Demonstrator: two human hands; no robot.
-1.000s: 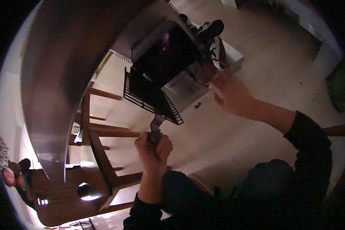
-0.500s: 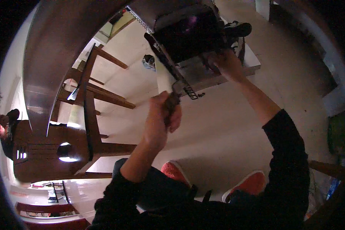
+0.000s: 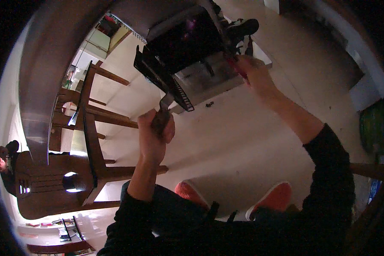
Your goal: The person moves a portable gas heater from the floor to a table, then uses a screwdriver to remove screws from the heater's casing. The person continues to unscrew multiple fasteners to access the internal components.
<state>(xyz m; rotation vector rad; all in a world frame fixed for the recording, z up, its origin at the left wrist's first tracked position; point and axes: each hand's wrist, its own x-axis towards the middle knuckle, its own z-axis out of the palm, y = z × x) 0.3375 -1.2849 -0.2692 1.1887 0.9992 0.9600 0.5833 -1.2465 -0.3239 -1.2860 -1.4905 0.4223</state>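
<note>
My left hand (image 3: 157,126) is closed round a dark, wood-like handle (image 3: 160,121). A bent metal neck (image 3: 166,101) runs up from it to a black slotted rack (image 3: 166,79), which tilts beside the dark opening of a grey box-like thing (image 3: 187,40). Whether neck and rack are one piece I cannot tell. My right hand (image 3: 256,74) is closed by the box's right lower corner, on a red thing (image 3: 235,66) whose kind is unclear in the dim light. Below the opening lies a pale, shiny panel (image 3: 205,81).
Black-and-white shoes (image 3: 243,27) stand at the box's right. Small dark bits (image 3: 209,104) lie on the pale floor (image 3: 226,141). Wooden chairs (image 3: 51,175) and a dark table edge (image 3: 42,81) line my left. A green round thing (image 3: 371,128) is at the right.
My left hand has moved left and slightly down with the handle, and the black rack has swung left, off the dark bits on the floor. The view has also shifted; my right hand stays by the box.
</note>
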